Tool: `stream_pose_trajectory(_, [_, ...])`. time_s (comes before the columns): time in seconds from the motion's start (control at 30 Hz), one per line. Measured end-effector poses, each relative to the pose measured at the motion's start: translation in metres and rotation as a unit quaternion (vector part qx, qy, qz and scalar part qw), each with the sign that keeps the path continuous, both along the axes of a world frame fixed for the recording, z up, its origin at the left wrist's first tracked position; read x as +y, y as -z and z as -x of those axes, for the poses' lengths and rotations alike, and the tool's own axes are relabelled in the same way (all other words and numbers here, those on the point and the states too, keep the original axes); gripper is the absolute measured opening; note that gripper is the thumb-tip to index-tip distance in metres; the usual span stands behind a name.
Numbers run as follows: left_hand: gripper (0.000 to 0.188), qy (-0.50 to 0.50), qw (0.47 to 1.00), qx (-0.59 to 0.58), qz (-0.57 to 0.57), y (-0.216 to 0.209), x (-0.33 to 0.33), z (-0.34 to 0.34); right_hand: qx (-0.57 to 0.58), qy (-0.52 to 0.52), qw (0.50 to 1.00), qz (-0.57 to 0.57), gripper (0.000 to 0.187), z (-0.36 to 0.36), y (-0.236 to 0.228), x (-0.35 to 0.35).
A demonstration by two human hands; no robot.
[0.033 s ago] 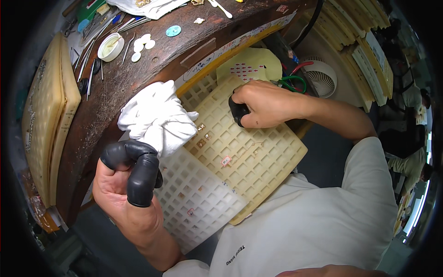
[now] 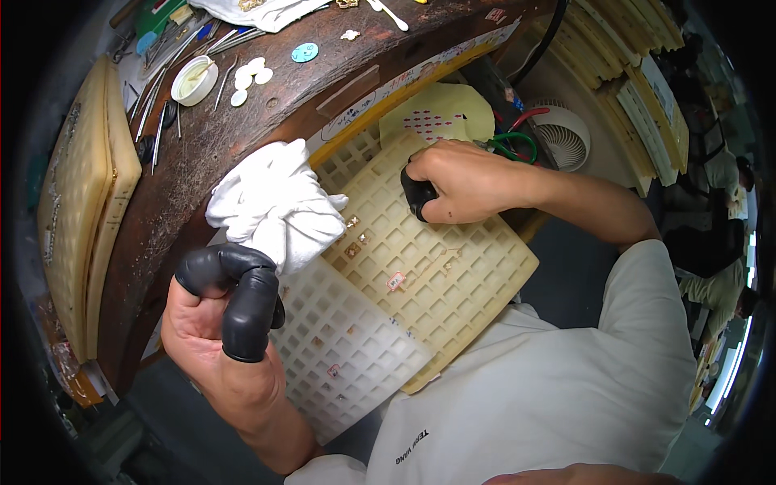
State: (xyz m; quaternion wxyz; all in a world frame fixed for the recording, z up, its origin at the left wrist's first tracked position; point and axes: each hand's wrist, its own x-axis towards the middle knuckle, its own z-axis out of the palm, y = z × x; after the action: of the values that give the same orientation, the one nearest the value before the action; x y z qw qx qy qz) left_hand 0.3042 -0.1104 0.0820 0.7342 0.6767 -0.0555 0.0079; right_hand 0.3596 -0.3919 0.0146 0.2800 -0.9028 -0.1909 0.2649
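Observation:
My left hand (image 2: 230, 335), with black rubber covers on its fingers, is curled closed beside a bunched white cloth (image 2: 275, 206) at the bench edge. Whether it grips the cloth or some small thing is hidden. My right hand (image 2: 469, 182), also with a black cover showing, is closed and rests over the upper part of a cream gridded tray (image 2: 477, 299). Its fingertips are out of sight underneath. Several small gold-coloured pieces (image 2: 353, 249) and a paper tag (image 2: 395, 281) lie in the tray. A whitish translucent gridded tray (image 2: 364, 376) overlaps it, also with small pieces.
The worn brown bench (image 2: 267, 121) carries a white round tub (image 2: 195, 82), several thin tools and white discs (image 2: 242, 81), and a blue disc (image 2: 305, 52). More cream trays (image 2: 81, 210) stand at left. Green-handled pliers (image 2: 513, 147) and a white fan (image 2: 559, 136) are beyond my right hand.

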Motion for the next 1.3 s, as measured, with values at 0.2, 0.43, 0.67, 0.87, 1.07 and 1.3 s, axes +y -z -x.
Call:
stream_pose_trajectory(0.2, [0.024, -0.004, 1.0, -0.002, -0.029, -0.002, -0.002, -0.001, -0.044, 0.005, 0.998, 0.037, 0.021, 0.002, -0.002, 0.007])
stream_pose_trajectory(0.43, [0.022, -0.016, 0.999, 0.001, -0.044, -0.005, -0.003, -0.001, -0.04, 0.015, 0.999, 0.026, 0.021, 0.004, -0.005, 0.004])
stream_pose_trajectory(0.67, [0.023, -0.019, 0.999, 0.003, -0.038, -0.002, -0.003, 0.0, -0.1, 0.024, 0.995, -0.018, 0.021, 0.014, 0.002, -0.011])
stream_pose_trajectory(0.87, [0.021, -0.047, 0.999, -0.001, -0.013, 0.0, -0.005, -0.002, -0.083, 0.028, 0.995, -0.045, 0.019, 0.036, -0.012, -0.022])
stream_pose_trajectory(1.07, [0.021, -0.073, 0.997, -0.007, -0.023, -0.001, -0.007, -0.002, -0.071, -0.013, 0.995, -0.07, 0.015, 0.073, -0.009, -0.026])
stream_pose_trajectory(1.3, [0.023, -0.073, 0.997, -0.004, -0.028, 0.001, -0.007, -0.003, -0.113, -0.072, 0.99, -0.037, 0.021, 0.093, 0.004, -0.022])
